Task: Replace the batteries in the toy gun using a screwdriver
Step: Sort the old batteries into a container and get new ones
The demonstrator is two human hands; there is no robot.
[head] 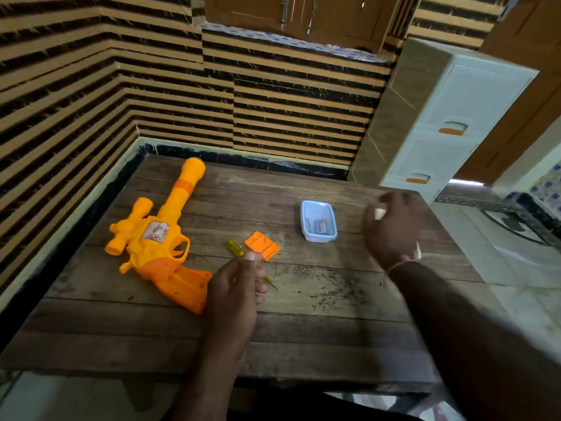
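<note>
An orange and yellow toy gun [158, 235] lies on its side at the left of the wooden table [303, 314], barrel pointing away, grip towards me. My left hand [235, 287] is closed on a yellow-handled screwdriver [236, 248]; its thin tip sticks out to the right at the table. An orange battery cover [263, 246] lies flat just beyond that hand. Further right stands a small clear blue-rimmed container [318, 220] with a couple of small grey pieces inside. My right hand [391, 226] is blurred, raised right of the container, fingers curled; whether it holds anything is unclear.
A striped wall runs along the table's left and far sides. A white plastic drawer unit [440, 117] stands at the back right corner. The table's right edge drops to a tiled floor [501, 268].
</note>
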